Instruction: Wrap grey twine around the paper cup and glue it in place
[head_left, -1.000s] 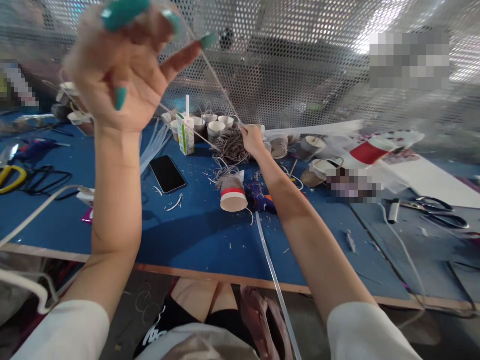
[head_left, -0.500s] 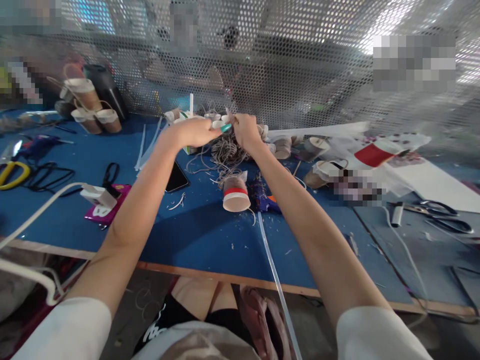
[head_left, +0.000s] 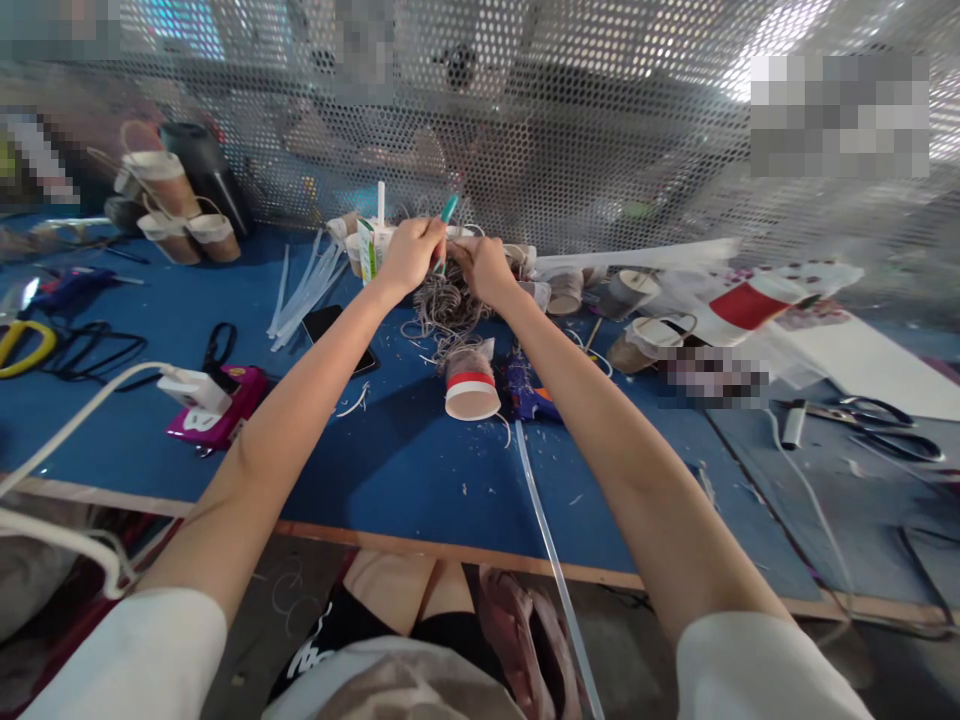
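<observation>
Both my hands reach to the back of the blue table, over a tangled heap of grey-brown cord [head_left: 452, 300]. My left hand [head_left: 411, 250] is closed round a small teal-handled tool [head_left: 449, 209], its handle pointing up. Close beside it, my right hand [head_left: 486, 268] has its fingers pinched together at the heap; what they hold is too small to make out. Nearer me, a cord-wrapped cup [head_left: 472, 396] with a red band lies on its side, its white opening towards me. A blue glue gun [head_left: 525, 388] with a long clear glue stick lies right of the cup.
Behind the table stands a perforated metal screen [head_left: 570, 130]. On the left are glue sticks [head_left: 311, 295], a phone [head_left: 360, 355], a purple power strip [head_left: 244, 400] and a dark bottle [head_left: 206, 175]. Black scissors [head_left: 889, 425] and wrapped cups [head_left: 649, 345] lie right.
My left hand has turned and closed, and the teal tool now points upward from it. My right hand has moved slightly down and left, staying over the cord.
</observation>
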